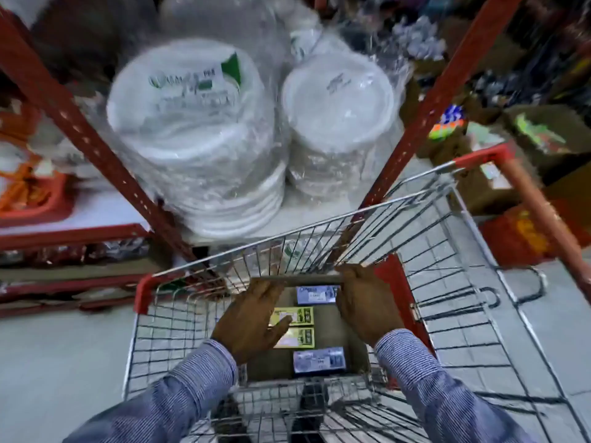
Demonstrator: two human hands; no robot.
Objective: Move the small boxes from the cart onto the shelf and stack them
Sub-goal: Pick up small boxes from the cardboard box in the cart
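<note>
A wire shopping cart (454, 282) stands against the red metal shelf (96, 212). Inside the cart sits an open brown carton (332, 324). It holds small flat boxes in a row: a blue one (318, 294) at the far end, two yellow ones (302, 314) (302, 337) in the middle, and a blue one (319, 360) nearest me. My left hand (252, 318) hovers over the carton's left side with fingers spread, its thumb above a yellow box. My right hand (367, 302) lies along the carton's right wall, fingertips at the far rim; its grip is unclear.
Two plastic-wrapped stacks of white disposable plates (195, 129) (339, 123) fill the shelf board right behind the cart. Red uprights (64, 107) (441, 91) frame that bay. Orange goods (28, 187) lie at left, and cartons and packets (524, 238) crowd the floor at right.
</note>
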